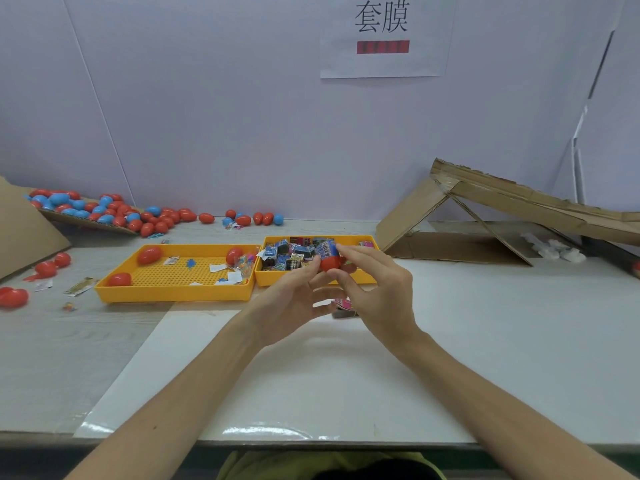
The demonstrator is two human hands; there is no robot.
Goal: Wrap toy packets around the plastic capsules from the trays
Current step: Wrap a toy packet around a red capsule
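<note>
Raised over the near rim of the right tray (270, 279), toward the far edge of the table (485, 323): red capsule (329, 264) pinched by left hand (294, 299), blue packet (327, 250) half over it, gripped by right hand (377, 289). Best slid down evenly, steadying the capsule against turning

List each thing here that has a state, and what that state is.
capsule: held up, packet partly sleeved over its top.
left hand: grips the capsule.
right hand: pinches the capsule.
left tray: holds three red capsules.
right tray: heaped with packets.
</note>
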